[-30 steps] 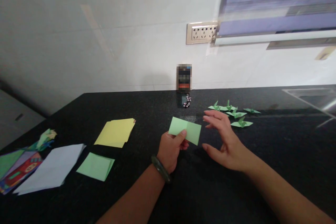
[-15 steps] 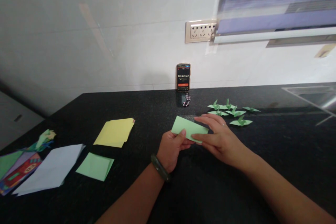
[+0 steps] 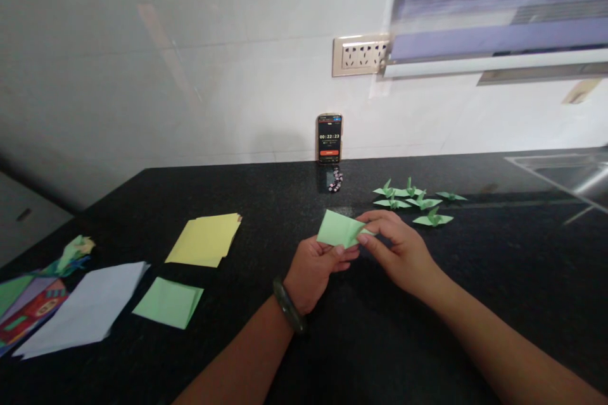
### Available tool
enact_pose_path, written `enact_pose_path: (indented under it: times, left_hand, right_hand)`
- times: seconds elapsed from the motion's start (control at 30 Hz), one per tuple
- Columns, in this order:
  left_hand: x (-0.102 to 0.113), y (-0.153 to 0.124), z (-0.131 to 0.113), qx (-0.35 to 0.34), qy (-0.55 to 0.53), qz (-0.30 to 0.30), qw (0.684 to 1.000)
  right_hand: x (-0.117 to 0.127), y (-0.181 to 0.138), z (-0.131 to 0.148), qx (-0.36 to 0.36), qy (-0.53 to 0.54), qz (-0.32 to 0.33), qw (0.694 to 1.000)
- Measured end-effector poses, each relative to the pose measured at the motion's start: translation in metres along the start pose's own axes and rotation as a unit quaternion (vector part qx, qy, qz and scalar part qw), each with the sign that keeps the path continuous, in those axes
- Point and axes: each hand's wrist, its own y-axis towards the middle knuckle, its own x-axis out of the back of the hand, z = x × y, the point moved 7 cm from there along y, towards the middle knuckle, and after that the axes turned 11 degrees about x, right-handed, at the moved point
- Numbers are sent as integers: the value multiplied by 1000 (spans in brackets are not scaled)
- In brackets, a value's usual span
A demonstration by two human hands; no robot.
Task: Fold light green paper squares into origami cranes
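Green paper (image 3: 336,228) is clamped by the fingers of your left hand (image 3: 311,271) and right hand (image 3: 401,252); paper birds (image 3: 422,202) sit toward the back edge of the countertop (image 3: 266,202).

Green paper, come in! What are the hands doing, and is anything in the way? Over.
Left hand and right hand both gripping. Green paper between them, creased. Folded green birds beyond the right hand, not blocking the paper.

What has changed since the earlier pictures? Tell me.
The right hand moved leftward and took hold of the green paper by its right end, now bent. The left hand kept its hold; the paper cranes, yellow sheets and phone stayed put.
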Motion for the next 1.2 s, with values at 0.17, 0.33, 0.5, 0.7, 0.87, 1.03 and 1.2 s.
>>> enact_pose_path:
  times: [0.17,0.33,0.5,0.7,0.87,1.03,1.2]
  left_hand:
    - [-2,-2,-2,-2,13,5,1000]
    - [-5,-2,0,5,17,24,1000]
    - [-7,-2,2,7,13,34,999]
    - [-5,-1,3,-8,53,-2,999]
    - [-2,-1,5,-7,88,-39,995]
    - [-2,-1,5,-8,96,-47,994]
    - [-1,-1,6,-3,100,-49,994]
  right_hand:
    - [0,-2,-5,-28,26,-8,999]
    - [-2,-4,-11,-64,30,-13,997]
    - [-2,-6,-14,-74,40,-23,996]
    - [-4,-3,-6,-53,69,-8,996]
    - [-5,-2,-3,-52,87,-1,995]
    - [-10,-9,-18,-158,158,-29,974]
    - [-19,-12,-27,-262,270,-31,926]
